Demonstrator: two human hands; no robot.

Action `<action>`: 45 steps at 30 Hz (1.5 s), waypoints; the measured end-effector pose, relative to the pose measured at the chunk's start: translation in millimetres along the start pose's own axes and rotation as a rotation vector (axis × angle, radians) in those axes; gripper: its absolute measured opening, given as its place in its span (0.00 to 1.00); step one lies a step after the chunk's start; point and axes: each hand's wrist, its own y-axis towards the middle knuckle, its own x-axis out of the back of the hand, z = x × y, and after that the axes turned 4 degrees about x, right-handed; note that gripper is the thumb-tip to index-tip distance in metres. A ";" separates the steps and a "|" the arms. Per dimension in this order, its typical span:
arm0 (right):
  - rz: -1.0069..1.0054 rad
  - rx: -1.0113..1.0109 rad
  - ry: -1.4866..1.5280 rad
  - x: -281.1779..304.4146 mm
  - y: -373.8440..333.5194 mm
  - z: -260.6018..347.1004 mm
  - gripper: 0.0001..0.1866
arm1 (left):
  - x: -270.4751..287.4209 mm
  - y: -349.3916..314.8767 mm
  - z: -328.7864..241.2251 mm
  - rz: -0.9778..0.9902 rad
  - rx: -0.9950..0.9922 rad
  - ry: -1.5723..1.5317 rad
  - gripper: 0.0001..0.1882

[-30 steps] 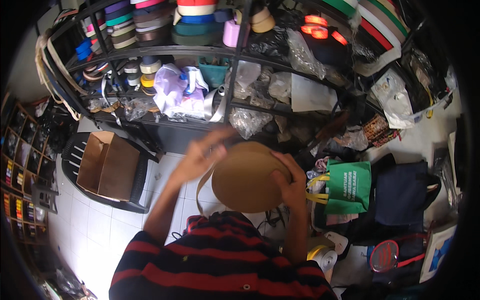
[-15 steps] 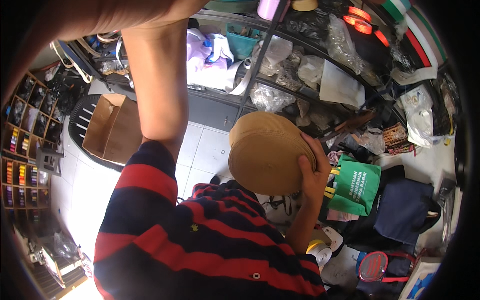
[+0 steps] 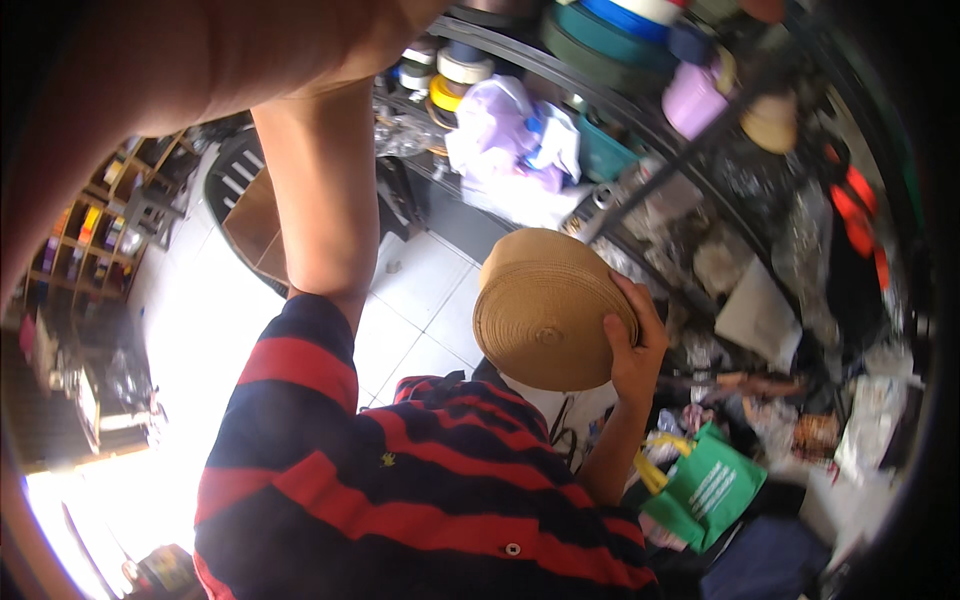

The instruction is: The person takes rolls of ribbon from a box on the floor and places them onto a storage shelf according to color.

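A wide tan roll of webbing tape [image 3: 540, 320], wound in a tight flat coil, is held out in front of my chest. My right hand [image 3: 640, 350] grips its right edge, with the thumb on the flat coiled face and the fingers round the rim. My left hand [image 3: 270, 55] is raised very near the camera and fills the upper left. Its fingers lie outside the picture, so what it touches or holds is hidden.
A dark metal shelf holds tape rolls [image 3: 465, 65], a lilac plastic bundle [image 3: 500, 130] and a teal bin [image 3: 605, 150]. A cardboard box [image 3: 256, 225] sits on a black chair [image 3: 225, 190]. At right lies a green bag [image 3: 708, 485]; thread cubbies [image 3: 85, 240] stand at left.
My view has turned left, so the shelf, chair and green bag sit farther right in the picture. My right hand keeps its hold on the roll; my left arm stays raised.
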 end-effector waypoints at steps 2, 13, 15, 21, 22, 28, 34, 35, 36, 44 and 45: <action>0.055 0.015 0.045 -13.9 27.9 -21.5 0.21 | 11.1 -3.5 14.9 0.022 0.022 -0.005 0.41; 0.529 0.409 0.180 -92.3 153.9 -17.7 0.23 | 1.8 -142.8 52.1 0.012 0.751 0.292 0.33; 0.554 0.460 0.162 -114.9 167.7 -9.1 0.24 | 12.0 -159.2 44.6 -0.125 0.787 0.346 0.29; 0.440 0.441 0.260 -191.2 185.3 14.2 0.21 | 57.9 -209.5 35.5 -0.577 0.761 0.369 0.23; 0.366 0.397 0.282 -206.4 183.3 18.5 0.20 | 64.1 -218.1 35.2 -0.672 0.738 0.355 0.23; -0.074 0.012 0.622 -316.0 157.5 40.7 0.27 | 104.1 -250.2 39.3 -1.079 0.540 0.331 0.28; -0.096 -0.246 0.749 -388.2 134.8 64.5 0.29 | 156.0 -284.9 29.8 -1.191 0.545 0.194 0.29; -0.080 -0.216 0.746 -396.7 134.7 60.1 0.29 | 164.4 -290.3 30.4 -1.182 0.556 0.191 0.29; -0.097 -0.242 0.745 -403.8 134.4 58.6 0.29 | 171.7 -293.8 31.3 -1.172 0.568 0.188 0.29; -0.295 -0.333 0.789 -452.9 146.9 66.3 0.31 | 177.7 -278.2 55.9 -1.279 0.476 0.137 0.33; -0.290 -0.328 0.778 -456.3 151.9 62.3 0.31 | 179.0 -274.4 65.1 -1.302 0.468 0.148 0.33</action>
